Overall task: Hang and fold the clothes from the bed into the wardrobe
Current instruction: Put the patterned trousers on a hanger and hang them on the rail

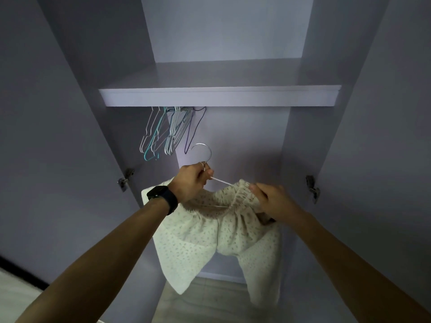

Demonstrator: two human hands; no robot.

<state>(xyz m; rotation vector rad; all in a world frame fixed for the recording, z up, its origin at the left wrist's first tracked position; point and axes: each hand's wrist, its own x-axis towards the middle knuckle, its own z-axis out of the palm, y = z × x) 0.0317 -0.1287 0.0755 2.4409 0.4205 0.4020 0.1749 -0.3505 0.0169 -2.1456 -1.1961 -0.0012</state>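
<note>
Grips the wire hanger [205,150] just below its hook with the left hand [193,179] and pinches the gathered waistband of the cream garment [210,238] with the right hand [271,199], before the open wardrobe [235,136] below its shelf [219,97]; seems light, soft and slip-prone on thin wire, so best lifted by the hanger's neck.

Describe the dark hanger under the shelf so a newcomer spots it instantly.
Find the wardrobe shelf; a bunch of empty wire hangers hangs beneath its left half. The dark hanger is the rightmost, just above the hook of the hanger the left hand grips. It alone is dark purple; the others are white, grey or teal.
</note>
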